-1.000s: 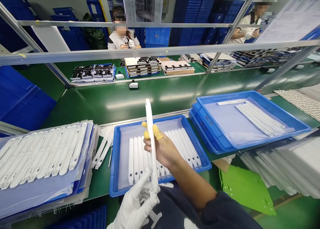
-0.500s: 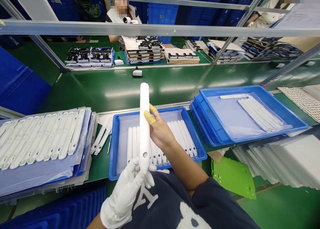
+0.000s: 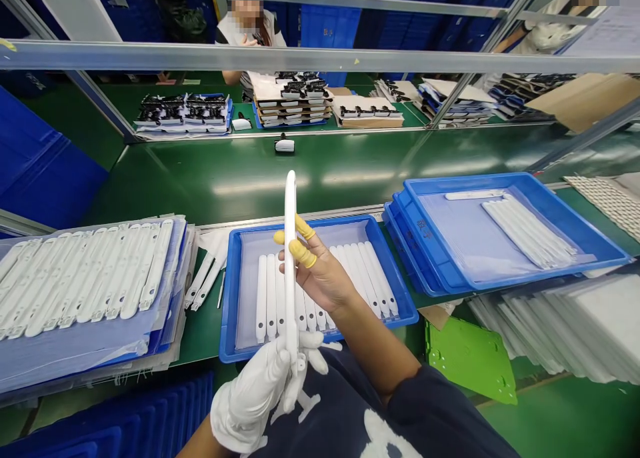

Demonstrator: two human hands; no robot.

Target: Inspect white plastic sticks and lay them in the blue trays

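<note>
A long white plastic strip (image 3: 290, 258) with a rounded top stands upright between my hands, turned edge-on to me. Its lower end is gripped by my left hand (image 3: 265, 385), which wears a white glove. Higher up, my right hand (image 3: 320, 265) pinches the strip near its middle; yellow finger cots cover some fingertips. Behind and below it lies a blue tray (image 3: 407, 311) holding a row of similar white strips (image 3: 373, 278), each with a small dark hole near its lower end. My hands and the held strip hide part of that row.
On the left, more white strips (image 3: 100, 268) cover a stack of sheets. Two loose strips (image 3: 207, 278) and a thin metal tool (image 3: 221, 290) lie beside it. Stacked blue trays (image 3: 445, 271) stand right. Across the conveyor (image 3: 200, 178), which carries a black-and-white part (image 3: 285, 145), a person (image 3: 270, 31) sits.
The strip has been turned about its length from its broad face to its narrow edge. Both hands still hold it. The small part on the conveyor sits slightly farther right.
</note>
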